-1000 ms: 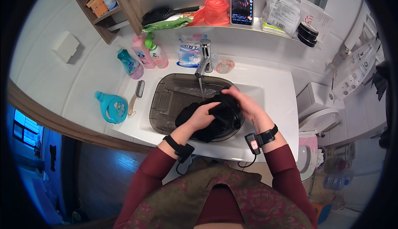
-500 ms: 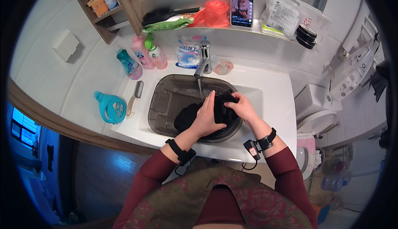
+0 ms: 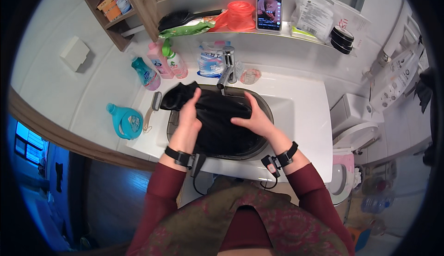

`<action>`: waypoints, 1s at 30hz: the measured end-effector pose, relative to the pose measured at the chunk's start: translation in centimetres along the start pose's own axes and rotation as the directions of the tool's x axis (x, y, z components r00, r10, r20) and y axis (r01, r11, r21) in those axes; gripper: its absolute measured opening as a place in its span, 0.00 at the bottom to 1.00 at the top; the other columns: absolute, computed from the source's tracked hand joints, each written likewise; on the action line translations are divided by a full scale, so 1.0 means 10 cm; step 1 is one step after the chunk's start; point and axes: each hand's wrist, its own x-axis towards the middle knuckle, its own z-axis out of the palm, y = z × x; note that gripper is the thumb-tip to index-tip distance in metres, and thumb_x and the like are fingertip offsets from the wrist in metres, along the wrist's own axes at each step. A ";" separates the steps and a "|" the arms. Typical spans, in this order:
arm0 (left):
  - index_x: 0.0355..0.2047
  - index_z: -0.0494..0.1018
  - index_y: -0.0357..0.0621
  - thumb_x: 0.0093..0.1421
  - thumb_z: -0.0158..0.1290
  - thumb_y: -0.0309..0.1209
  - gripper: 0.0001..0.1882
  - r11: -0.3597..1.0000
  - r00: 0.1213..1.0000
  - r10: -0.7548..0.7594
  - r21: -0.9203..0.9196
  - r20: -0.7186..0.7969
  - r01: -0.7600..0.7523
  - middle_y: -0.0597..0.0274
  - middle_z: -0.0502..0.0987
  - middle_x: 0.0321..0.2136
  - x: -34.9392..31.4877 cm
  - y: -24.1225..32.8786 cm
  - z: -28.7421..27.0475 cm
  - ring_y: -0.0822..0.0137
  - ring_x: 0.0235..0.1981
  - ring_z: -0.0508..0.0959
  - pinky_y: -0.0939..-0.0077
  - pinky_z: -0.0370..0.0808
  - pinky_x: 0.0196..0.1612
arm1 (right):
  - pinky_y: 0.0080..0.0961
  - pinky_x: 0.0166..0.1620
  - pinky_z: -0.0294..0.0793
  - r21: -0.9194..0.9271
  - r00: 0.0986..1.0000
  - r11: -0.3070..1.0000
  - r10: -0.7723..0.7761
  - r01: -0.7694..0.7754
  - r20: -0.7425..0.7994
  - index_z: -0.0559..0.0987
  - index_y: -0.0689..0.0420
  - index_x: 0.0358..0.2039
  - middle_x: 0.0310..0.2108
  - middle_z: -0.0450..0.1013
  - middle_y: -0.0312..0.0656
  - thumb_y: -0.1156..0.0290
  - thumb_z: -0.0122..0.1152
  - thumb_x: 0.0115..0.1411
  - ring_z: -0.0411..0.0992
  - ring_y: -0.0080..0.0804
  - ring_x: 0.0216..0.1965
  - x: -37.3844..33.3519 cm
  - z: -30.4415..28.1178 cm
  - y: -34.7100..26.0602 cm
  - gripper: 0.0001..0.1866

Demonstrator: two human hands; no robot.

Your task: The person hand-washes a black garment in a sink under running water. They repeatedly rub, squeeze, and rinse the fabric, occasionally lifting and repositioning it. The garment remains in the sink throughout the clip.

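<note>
A black cloth garment point(image 3: 222, 121) lies spread over a dark translucent basin point(image 3: 270, 117) set in the white sink. One bunched end of the garment drapes over the basin's far left rim. My left hand point(image 3: 187, 115) rests against the cloth on the left side, fingers stretched out and thumb apart. On the right side my right hand point(image 3: 255, 117) touches the cloth, with thumb and fingers spread wide. The undersides of both hands are partly hidden. Above the far edge of the basin stands a chrome faucet point(image 3: 226, 66).
Left of the basin are a wooden-handled brush point(image 3: 151, 112) and a teal jug point(image 3: 126, 121). Several bottles, one being a pink pump bottle point(image 3: 175, 64), and a detergent bag point(image 3: 212, 61) line the back. A phone point(image 3: 269, 6) leans on the shelf. The toilet point(image 3: 354, 135) is at right.
The black garment has gone from a bunch in the basin to spread across it, reaching over the left rim. My left hand has moved left; my right hand has loosened its pinch.
</note>
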 end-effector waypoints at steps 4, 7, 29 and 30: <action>0.38 0.79 0.38 0.66 0.59 0.42 0.17 0.992 0.968 0.026 -0.126 0.250 0.006 0.52 0.84 0.38 -0.22 0.58 0.25 0.56 0.40 0.84 0.58 0.80 0.48 | 0.42 0.72 0.54 -0.265 0.958 0.933 0.275 -0.245 0.085 0.36 0.66 0.73 0.70 0.50 0.65 0.44 0.85 0.36 0.51 0.58 0.72 -0.26 0.41 0.59 0.80; 0.36 0.79 0.41 0.66 0.59 0.42 0.15 0.998 0.968 0.044 -0.063 0.246 -0.029 0.56 0.84 0.34 -0.44 0.92 0.55 0.57 0.37 0.84 0.60 0.81 0.45 | 0.44 0.71 0.54 -0.281 0.987 0.952 0.146 -0.124 0.061 0.36 0.64 0.73 0.72 0.48 0.62 0.44 0.85 0.35 0.50 0.60 0.72 -0.26 0.69 0.74 0.81; 0.50 0.76 0.39 0.65 0.56 0.55 0.30 0.986 0.979 0.026 -0.168 0.203 0.009 0.52 0.80 0.51 -0.05 0.61 -0.08 0.54 0.53 0.80 0.54 0.76 0.58 | 0.36 0.57 0.75 0.932 0.928 0.200 0.285 -0.302 0.239 0.74 0.60 0.56 0.52 0.77 0.44 0.68 0.58 0.63 0.76 0.38 0.52 0.55 0.59 0.01 0.22; 0.50 0.76 0.38 0.65 0.55 0.56 0.30 0.984 0.985 0.015 -0.176 0.170 0.016 0.51 0.79 0.51 -0.04 0.57 -0.11 0.53 0.53 0.79 0.54 0.76 0.59 | 0.36 0.57 0.75 0.877 0.907 0.323 0.346 -0.357 0.241 0.74 0.60 0.56 0.51 0.77 0.44 0.69 0.60 0.62 0.76 0.38 0.52 0.57 0.61 0.03 0.22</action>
